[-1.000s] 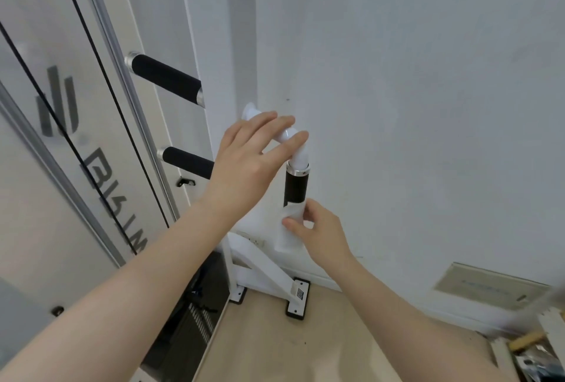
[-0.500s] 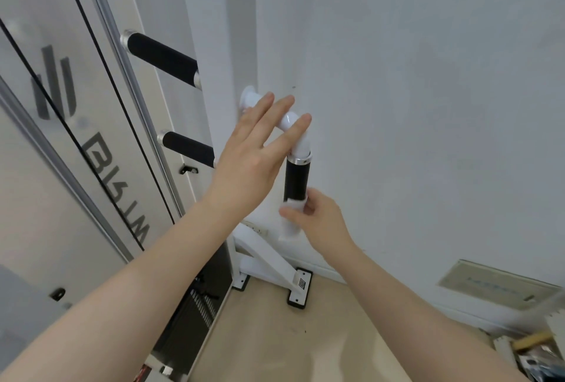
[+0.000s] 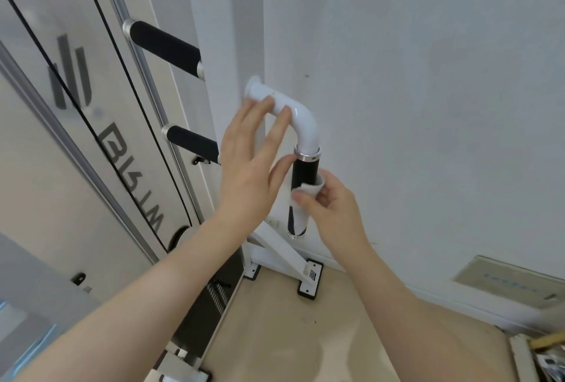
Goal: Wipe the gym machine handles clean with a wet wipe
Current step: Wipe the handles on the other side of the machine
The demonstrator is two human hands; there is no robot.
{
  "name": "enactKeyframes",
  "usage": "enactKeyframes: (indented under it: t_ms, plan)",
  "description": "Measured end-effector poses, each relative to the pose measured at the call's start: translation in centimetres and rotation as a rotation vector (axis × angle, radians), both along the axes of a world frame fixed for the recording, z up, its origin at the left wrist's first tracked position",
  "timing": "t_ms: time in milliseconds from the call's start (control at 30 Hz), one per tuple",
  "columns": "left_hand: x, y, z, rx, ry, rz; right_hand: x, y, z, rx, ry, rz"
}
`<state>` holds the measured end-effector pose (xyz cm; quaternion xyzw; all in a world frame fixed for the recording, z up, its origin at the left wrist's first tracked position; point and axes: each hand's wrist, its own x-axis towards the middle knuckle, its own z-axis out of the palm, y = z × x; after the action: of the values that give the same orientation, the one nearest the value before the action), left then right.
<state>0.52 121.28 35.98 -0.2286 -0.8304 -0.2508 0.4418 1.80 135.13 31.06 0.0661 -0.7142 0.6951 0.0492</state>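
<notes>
Wipe [image 3: 306,198] (right hand's [image 3: 331,210]) seemingly round grip [image 3: 304,174]

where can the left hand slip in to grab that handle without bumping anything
Free: the black grip between the chrome collar and the wet wipe; also the white elbow tube. Crowded: lower grip, where the right hand wraps the wipe. The left hand hovers open.

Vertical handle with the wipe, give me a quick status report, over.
Right hand pinches the wet wipe around the vertical black grip. Left hand open, fingers straight, beside the white elbow pipe. Upper grip bare; nothing blocking it.
</notes>
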Motion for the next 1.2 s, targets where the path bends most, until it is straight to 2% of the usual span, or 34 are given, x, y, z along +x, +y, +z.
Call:
enactKeyframes:
  t_ms: [33,100,167,233,400,467,600,700,800,867,933,1033,1200]
  plan:
    - [0.5,0.0,-0.4,0.105,-0.063,-0.011,0.2,0.0,0.3,-0.077,0.028,0.012]
    - [1.5,-0.1,-0.7,0.228,-0.184,-0.053,1.0,-0.1,-0.6,-0.031,-0.013,0.045]
    - [2.1,-0.3,-0.1,0.208,-0.292,-0.060,1.9,-0.3,-2.0,0.131,-0.118,0.105]
    - [2.4,-0.7,0.3,0.181,-0.365,-0.073,1.9,-0.4,-1.3,0.192,-0.133,0.099]
    - [1.8,-1.8,1.3,0.128,-0.358,-0.161,0.4,-1.1,3.4,-0.177,0.121,-0.024]
    - [1.4,-2.4,1.2,0.041,-0.360,-0.201,1.0,-1.9,2.0,-0.121,0.094,-0.096]
    - [1.6,-3.3,0.8,-0.018,-0.412,-0.304,2.5,-2.7,-1.3,0.043,-0.116,-0.147]
    - [1.8,-3.6,0.3,-0.009,-0.456,-0.377,1.6,-2.3,1.2,0.003,-0.027,-0.185]
    - [1.2,-3.8,0.4,0.051,-0.442,-0.376,0.4,-1.2,4.2,-0.133,0.109,-0.059]
    - [0.6,-4.0,0.2,-0.001,-0.333,-0.342,0.0,-0.4,3.9,-0.233,0.058,0.063]
    - [0.1,-4.1,0.1,-0.015,-0.279,-0.340,0.0,0.3,2.6,-0.184,-0.059,0.169]
    - [0.1,-4.1,0.2,-0.035,-0.230,-0.312,-0.2,1.5,1.9,0.025,-0.226,0.425]
    - [0.3,-3.5,0.1,-0.043,-0.206,-0.220,-2.9,1.9,5.5,-0.132,-0.149,0.661]
